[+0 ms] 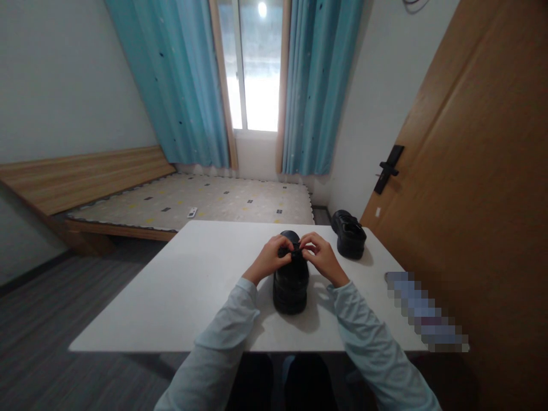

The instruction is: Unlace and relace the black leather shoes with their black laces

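A black shoe (290, 294) stands upright on the white table (192, 297), near its front edge and between the person's forearms. Its heel is turned to the person and its toe points away. The left hand (274, 258) and the right hand (323, 260) meet over the upper part of this shoe, one from each side. The fingers of both hands are pinched together on the dark laces (296, 254); how the laces are crossed is too small and dark to tell.

A second black shoe (351, 242) stands farther away, near the far right corner of the table, and no hand touches it. On the right side of the table lies a long thing (422, 311), which is blurred out. Behind the table there is a bed (231, 197), with a small white object (192, 212) lying on it.
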### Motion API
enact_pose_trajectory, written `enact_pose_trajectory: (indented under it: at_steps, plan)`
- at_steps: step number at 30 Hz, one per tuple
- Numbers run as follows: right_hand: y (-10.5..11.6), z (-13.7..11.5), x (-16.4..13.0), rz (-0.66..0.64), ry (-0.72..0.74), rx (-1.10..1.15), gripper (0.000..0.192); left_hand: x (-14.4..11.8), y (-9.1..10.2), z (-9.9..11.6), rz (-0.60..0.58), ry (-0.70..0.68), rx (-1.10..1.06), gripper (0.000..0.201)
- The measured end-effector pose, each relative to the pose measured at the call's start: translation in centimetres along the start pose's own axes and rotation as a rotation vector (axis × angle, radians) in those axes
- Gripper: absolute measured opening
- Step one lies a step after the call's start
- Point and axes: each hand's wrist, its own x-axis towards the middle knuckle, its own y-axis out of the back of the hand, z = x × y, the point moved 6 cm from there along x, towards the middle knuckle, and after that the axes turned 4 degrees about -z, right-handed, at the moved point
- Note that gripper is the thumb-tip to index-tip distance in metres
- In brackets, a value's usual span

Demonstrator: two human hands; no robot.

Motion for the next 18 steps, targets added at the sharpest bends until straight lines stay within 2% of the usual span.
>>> enact_pose_trajectory:
  at_steps: [7,11,15,18]
  plan:
    - [0.2,1.0,0.0,0.062,-0.148,0.403,0.006,0.1,-0.2,-0.1,-0.041,-0.01,-0.064,0.007]
    - [1.0,1.0,-0.2,0.113,-0.187,0.701,0.005,0.1,0.0,-0.2,-0.081,0.029,-0.224,0.006]
    - [2.5,0.8,-0.3,0.143,-0.181,0.828,0.002,0.0,0.3,-0.3,-0.106,0.044,-0.392,0.002]
    - [3.4,0.7,-0.5,0.12,-0.215,0.873,0.007,-0.2,0.6,-0.2,-0.096,0.015,-0.413,0.013]
